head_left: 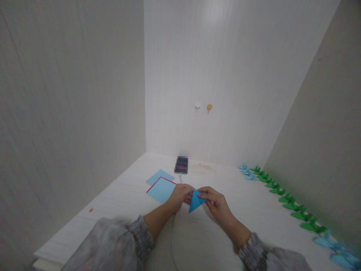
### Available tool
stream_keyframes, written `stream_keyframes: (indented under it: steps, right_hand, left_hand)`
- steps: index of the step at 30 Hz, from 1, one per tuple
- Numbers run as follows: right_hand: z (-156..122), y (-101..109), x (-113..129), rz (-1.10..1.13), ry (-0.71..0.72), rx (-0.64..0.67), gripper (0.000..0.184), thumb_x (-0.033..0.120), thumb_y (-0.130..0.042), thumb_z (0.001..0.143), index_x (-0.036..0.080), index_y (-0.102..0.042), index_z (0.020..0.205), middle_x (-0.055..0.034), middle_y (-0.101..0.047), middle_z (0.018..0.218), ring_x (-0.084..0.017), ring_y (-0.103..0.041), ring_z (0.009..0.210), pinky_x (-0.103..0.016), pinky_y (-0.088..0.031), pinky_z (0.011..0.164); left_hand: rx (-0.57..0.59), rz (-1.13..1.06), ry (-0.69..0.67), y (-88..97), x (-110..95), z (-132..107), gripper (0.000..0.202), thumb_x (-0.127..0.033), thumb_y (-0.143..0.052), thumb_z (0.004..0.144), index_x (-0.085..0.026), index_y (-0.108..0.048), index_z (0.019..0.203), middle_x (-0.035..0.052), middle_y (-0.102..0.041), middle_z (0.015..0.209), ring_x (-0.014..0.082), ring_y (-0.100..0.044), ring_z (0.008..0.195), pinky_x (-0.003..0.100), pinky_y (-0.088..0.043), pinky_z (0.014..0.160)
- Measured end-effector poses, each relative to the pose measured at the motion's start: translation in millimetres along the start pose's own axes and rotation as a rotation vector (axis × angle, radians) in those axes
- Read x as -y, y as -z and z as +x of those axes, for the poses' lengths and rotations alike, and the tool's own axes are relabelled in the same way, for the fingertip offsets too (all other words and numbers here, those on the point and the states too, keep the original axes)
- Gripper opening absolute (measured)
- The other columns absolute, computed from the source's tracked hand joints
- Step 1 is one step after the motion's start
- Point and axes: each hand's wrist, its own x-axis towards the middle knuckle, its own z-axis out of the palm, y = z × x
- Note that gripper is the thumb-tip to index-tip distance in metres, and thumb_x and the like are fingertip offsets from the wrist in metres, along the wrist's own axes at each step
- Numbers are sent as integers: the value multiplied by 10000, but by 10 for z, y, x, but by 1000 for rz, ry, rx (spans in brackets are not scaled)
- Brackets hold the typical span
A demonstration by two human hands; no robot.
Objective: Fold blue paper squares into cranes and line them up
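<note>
A folded blue paper triangle (pixel 195 202) is held up between both hands above the white table. My left hand (pixel 180 195) pinches its upper left edge. From the right, my right hand (pixel 216 202) grips the other side, with fingertips pressed over the folded flap. One point of the triangle hangs down toward me. Just left of my left hand lies light blue square paper (pixel 161 189) with a red edge showing along its far sides; my left hand covers part of its right corner.
Behind the square lies more light blue paper (pixel 160 176). A phone (pixel 181 165) stands near the back wall with a cable (pixel 172 241) running toward me. Green folded paper figures (pixel 286 198) and light blue ones (pixel 337 246) line the right side. A small orange scrap (pixel 91 210) lies left.
</note>
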Motion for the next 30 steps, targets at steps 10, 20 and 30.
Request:
stream_keyframes:
  steps: [10,20,30]
  right_hand:
    - [23,22,81,256,-146,-30,268,284,-482,724,217,-595,959,-70,-564,1001,-199,-506,942,-336,-394,808]
    - [-6,-149,-103,310,-569,-54,297,406,-518,678,130,-624,649,-11,-599,576,-138,-521,561,-240,-403,552]
    - [-28,-135,-167,357,-596,-6,277,386,-543,667,130,-642,632,-9,-589,547,-124,-496,527,-227,-374,528]
  left_hand:
    - [-62,39,-81,58,66,66,268,-358,-593,578,-99,-574,641,2,-550,512,84,-483,465,214,-393,489]
    - [-49,189,-99,31,119,84,250,-333,-591,563,-97,-570,643,-10,-533,481,70,-444,423,190,-337,434]
    - [11,272,-85,81,141,107,291,-361,-568,576,-90,-581,681,4,-546,516,80,-461,455,203,-363,466]
